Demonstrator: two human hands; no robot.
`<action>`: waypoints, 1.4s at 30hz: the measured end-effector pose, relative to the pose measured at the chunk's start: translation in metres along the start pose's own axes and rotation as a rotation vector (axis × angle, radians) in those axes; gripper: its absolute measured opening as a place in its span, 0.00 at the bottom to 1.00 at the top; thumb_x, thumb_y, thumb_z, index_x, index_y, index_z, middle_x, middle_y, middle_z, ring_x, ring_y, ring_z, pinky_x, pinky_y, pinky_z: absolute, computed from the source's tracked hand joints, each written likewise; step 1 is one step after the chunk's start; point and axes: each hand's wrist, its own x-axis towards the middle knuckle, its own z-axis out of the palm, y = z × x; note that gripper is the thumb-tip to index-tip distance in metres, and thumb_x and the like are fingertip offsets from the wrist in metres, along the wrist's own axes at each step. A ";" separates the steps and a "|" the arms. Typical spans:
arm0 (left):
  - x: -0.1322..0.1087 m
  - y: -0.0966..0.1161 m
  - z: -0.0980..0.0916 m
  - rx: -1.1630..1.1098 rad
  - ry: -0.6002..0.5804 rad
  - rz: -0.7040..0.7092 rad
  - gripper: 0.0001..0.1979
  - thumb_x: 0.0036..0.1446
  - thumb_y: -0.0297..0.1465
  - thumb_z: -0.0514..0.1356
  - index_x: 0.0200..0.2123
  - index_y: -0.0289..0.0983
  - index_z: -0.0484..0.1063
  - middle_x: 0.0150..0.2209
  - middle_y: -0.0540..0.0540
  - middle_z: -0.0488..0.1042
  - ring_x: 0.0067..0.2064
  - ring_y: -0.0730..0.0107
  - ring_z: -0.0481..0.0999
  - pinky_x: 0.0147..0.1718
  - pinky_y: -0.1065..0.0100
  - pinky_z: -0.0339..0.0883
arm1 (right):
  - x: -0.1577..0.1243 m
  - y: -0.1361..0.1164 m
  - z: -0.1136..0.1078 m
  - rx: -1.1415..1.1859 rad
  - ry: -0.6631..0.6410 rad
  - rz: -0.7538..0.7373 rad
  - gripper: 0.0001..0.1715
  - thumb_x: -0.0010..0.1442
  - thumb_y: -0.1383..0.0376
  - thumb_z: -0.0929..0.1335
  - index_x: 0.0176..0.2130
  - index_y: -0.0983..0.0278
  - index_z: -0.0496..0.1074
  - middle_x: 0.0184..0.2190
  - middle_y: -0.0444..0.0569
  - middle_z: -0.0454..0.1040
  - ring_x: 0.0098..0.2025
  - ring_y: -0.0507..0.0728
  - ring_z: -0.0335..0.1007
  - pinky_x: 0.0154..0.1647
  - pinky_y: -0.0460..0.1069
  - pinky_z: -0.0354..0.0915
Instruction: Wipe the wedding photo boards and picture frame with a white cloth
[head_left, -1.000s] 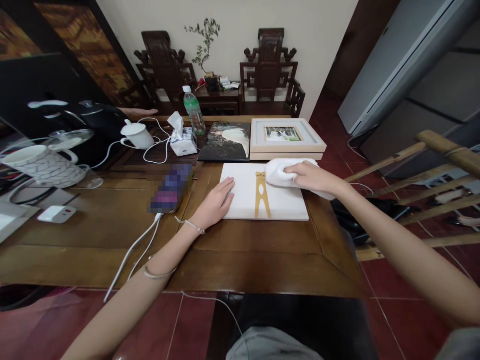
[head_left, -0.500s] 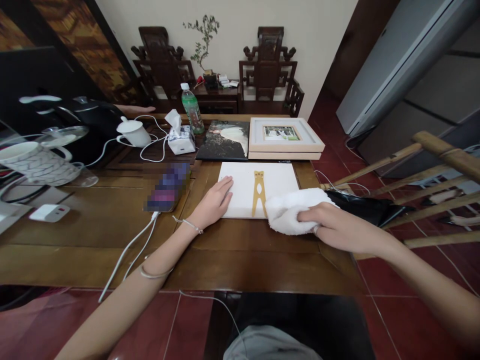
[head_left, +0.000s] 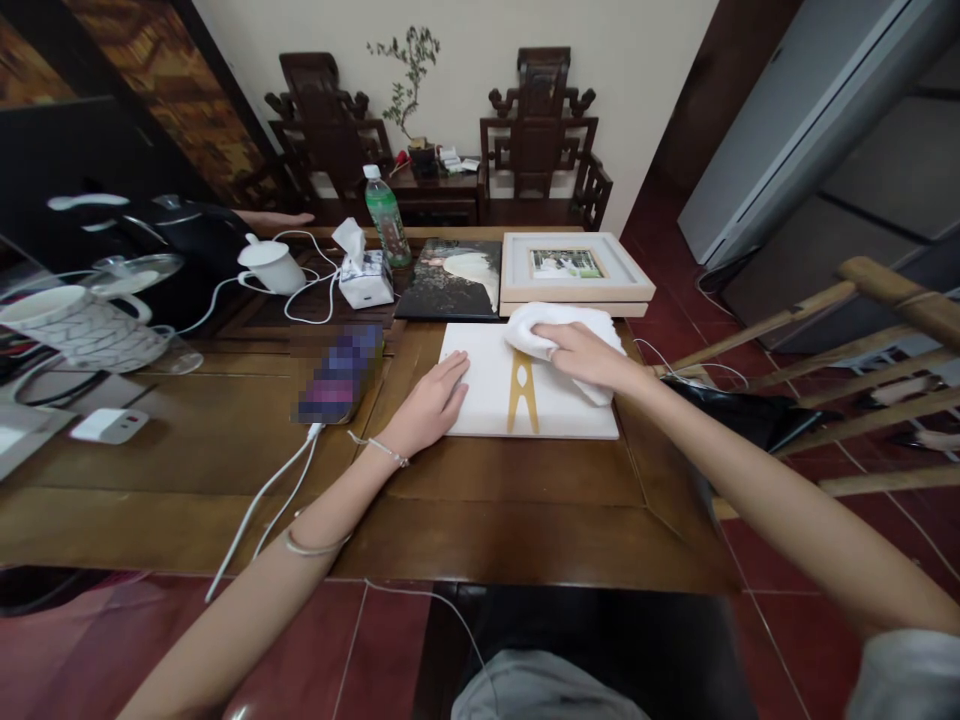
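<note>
A flat white board (head_left: pixel 484 405) lies on the wooden table, with a yellow, long-legged shape (head_left: pixel 523 398) down its middle. My left hand (head_left: pixel 431 402) rests flat on the board's left edge, fingers stretched out. My right hand (head_left: pixel 581 352) grips a bunched white towel (head_left: pixel 581 318) and presses it on the upper right of the board. The towel covers the top of the yellow shape and the board's far right corner.
Behind the board lie a dark photo panel (head_left: pixel 454 285) and a light wooden picture frame (head_left: pixel 517 285). To the left are a phone (head_left: pixel 341 375) on a cable, a tissue box (head_left: pixel 367 280), a bottle (head_left: pixel 388 220) and a lidded cup (head_left: pixel 274 268). A wooden chair (head_left: pixel 892 300) stands right.
My right hand has moved the towel from the board's near right corner up and left to its far side, over the top of the yellow shape. My left hand stays put.
</note>
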 end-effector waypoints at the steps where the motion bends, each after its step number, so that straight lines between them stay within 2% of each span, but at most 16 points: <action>1: 0.000 0.000 0.000 -0.004 0.000 -0.001 0.24 0.66 0.35 0.47 0.60 0.28 0.63 0.63 0.33 0.62 0.66 0.55 0.58 0.65 0.50 0.52 | 0.000 -0.006 0.006 -0.013 -0.018 -0.016 0.26 0.51 0.77 0.57 0.46 0.64 0.70 0.45 0.55 0.74 0.49 0.62 0.68 0.50 0.56 0.61; 2: 0.000 0.000 0.000 -0.008 0.000 0.001 0.24 0.66 0.35 0.47 0.60 0.28 0.63 0.63 0.33 0.62 0.66 0.55 0.58 0.65 0.50 0.52 | -0.003 -0.013 0.013 -0.031 -0.038 -0.025 0.27 0.52 0.77 0.57 0.48 0.64 0.69 0.49 0.57 0.73 0.54 0.64 0.65 0.55 0.60 0.59; 4: 0.000 0.000 0.000 -0.015 0.003 0.009 0.24 0.66 0.35 0.47 0.60 0.29 0.62 0.64 0.33 0.61 0.66 0.54 0.58 0.65 0.49 0.52 | -0.014 -0.028 0.025 -0.076 -0.079 -0.032 0.28 0.54 0.78 0.57 0.51 0.66 0.68 0.56 0.61 0.68 0.65 0.67 0.54 0.61 0.67 0.51; 7: 0.000 0.000 0.001 -0.013 0.006 0.016 0.24 0.66 0.35 0.47 0.61 0.30 0.62 0.64 0.34 0.61 0.66 0.55 0.58 0.65 0.48 0.53 | -0.042 -0.051 0.035 -0.089 -0.150 -0.064 0.29 0.54 0.79 0.58 0.53 0.66 0.67 0.60 0.63 0.64 0.70 0.67 0.40 0.64 0.72 0.45; 11: 0.000 0.001 0.000 -0.001 0.004 0.008 0.25 0.66 0.35 0.46 0.60 0.27 0.63 0.63 0.31 0.61 0.66 0.54 0.58 0.65 0.50 0.52 | -0.078 -0.078 0.032 -0.040 -0.259 -0.136 0.31 0.52 0.80 0.57 0.52 0.65 0.69 0.65 0.60 0.59 0.71 0.68 0.39 0.63 0.74 0.47; 14: 0.000 0.002 0.000 -0.001 0.007 0.009 0.24 0.65 0.34 0.46 0.60 0.27 0.63 0.64 0.31 0.61 0.66 0.54 0.58 0.65 0.49 0.52 | -0.093 -0.091 0.026 -0.007 -0.325 -0.167 0.31 0.50 0.81 0.58 0.49 0.65 0.70 0.65 0.59 0.58 0.70 0.68 0.40 0.62 0.74 0.48; 19: 0.000 0.000 0.001 -0.014 0.010 0.013 0.24 0.65 0.34 0.47 0.61 0.31 0.62 0.64 0.34 0.61 0.66 0.54 0.58 0.65 0.48 0.52 | -0.082 -0.084 0.027 -0.014 -0.299 -0.165 0.29 0.52 0.80 0.58 0.50 0.64 0.70 0.60 0.63 0.65 0.70 0.65 0.44 0.63 0.72 0.50; 26: 0.001 0.000 0.002 -0.012 0.020 0.010 0.24 0.66 0.35 0.47 0.60 0.31 0.63 0.64 0.34 0.62 0.66 0.55 0.59 0.65 0.49 0.53 | -0.010 -0.043 0.034 -0.109 -0.126 -0.109 0.29 0.54 0.79 0.57 0.54 0.67 0.66 0.60 0.67 0.64 0.70 0.68 0.43 0.61 0.73 0.49; 29: 0.001 0.002 0.000 -0.006 0.007 0.000 0.24 0.66 0.35 0.46 0.60 0.29 0.62 0.64 0.33 0.61 0.66 0.55 0.58 0.65 0.51 0.53 | 0.014 -0.036 0.036 -0.160 -0.069 -0.130 0.31 0.54 0.81 0.57 0.55 0.68 0.66 0.59 0.66 0.66 0.70 0.68 0.42 0.61 0.74 0.49; 31: 0.001 0.002 0.000 -0.011 0.005 -0.005 0.24 0.66 0.35 0.46 0.60 0.27 0.62 0.64 0.32 0.61 0.66 0.55 0.58 0.65 0.51 0.52 | 0.019 -0.038 0.038 -0.191 -0.066 -0.120 0.32 0.54 0.81 0.57 0.55 0.68 0.66 0.60 0.65 0.65 0.70 0.68 0.42 0.61 0.75 0.48; 33: 0.000 0.001 0.001 -0.021 0.010 -0.003 0.25 0.66 0.35 0.46 0.61 0.28 0.61 0.64 0.32 0.61 0.66 0.55 0.58 0.65 0.51 0.52 | 0.014 -0.045 0.042 -0.222 -0.088 -0.099 0.33 0.53 0.81 0.57 0.55 0.68 0.66 0.63 0.64 0.61 0.70 0.70 0.40 0.60 0.77 0.46; 36: 0.000 -0.002 0.003 -0.027 0.009 0.001 0.25 0.66 0.34 0.45 0.63 0.31 0.59 0.65 0.35 0.58 0.68 0.57 0.55 0.66 0.50 0.50 | -0.009 -0.060 0.050 -0.266 -0.138 -0.092 0.33 0.53 0.81 0.57 0.56 0.68 0.67 0.67 0.62 0.53 0.70 0.73 0.37 0.60 0.80 0.43; 39: 0.000 -0.004 0.005 -0.012 -0.010 -0.018 0.26 0.65 0.33 0.45 0.64 0.31 0.56 0.67 0.35 0.55 0.69 0.57 0.51 0.66 0.50 0.49 | -0.040 -0.080 0.055 -0.275 -0.187 -0.124 0.32 0.55 0.79 0.57 0.56 0.66 0.68 0.68 0.61 0.53 0.70 0.73 0.37 0.61 0.79 0.42; 42: 0.001 -0.005 0.005 0.009 -0.041 -0.033 0.27 0.65 0.32 0.43 0.64 0.27 0.56 0.67 0.33 0.54 0.69 0.57 0.50 0.66 0.51 0.48 | -0.069 -0.101 0.054 -0.250 -0.272 -0.170 0.29 0.56 0.77 0.59 0.55 0.66 0.69 0.68 0.62 0.52 0.70 0.75 0.37 0.60 0.80 0.44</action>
